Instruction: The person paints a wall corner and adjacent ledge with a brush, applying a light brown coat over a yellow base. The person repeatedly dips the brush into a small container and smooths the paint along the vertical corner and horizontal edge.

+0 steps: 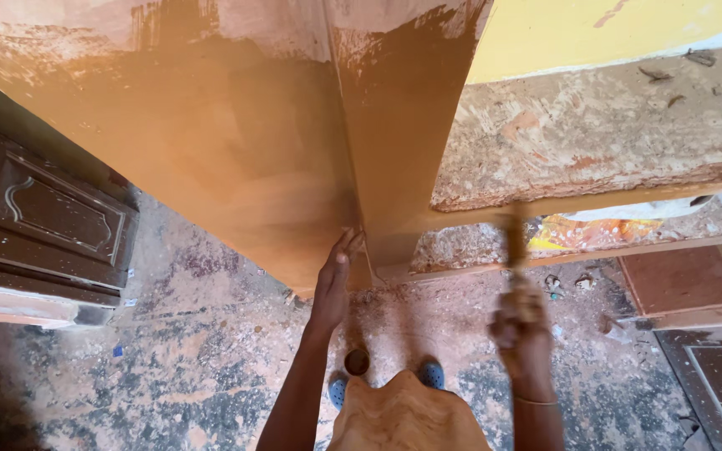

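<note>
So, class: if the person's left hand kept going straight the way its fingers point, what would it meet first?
The left hand points up at the orange-coated wooden panel; its fingertips seem already against the panel's lower edge, though depth is hard to judge.

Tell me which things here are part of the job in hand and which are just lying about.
In use:
- left hand pressed on the orange-coated wooden panel
- right hand gripping a blurred brush
- small round pot on the floor by the feet

Lying about:
- dark carved door on the left
- reddish board on the right
- scraps on the floor
</note>
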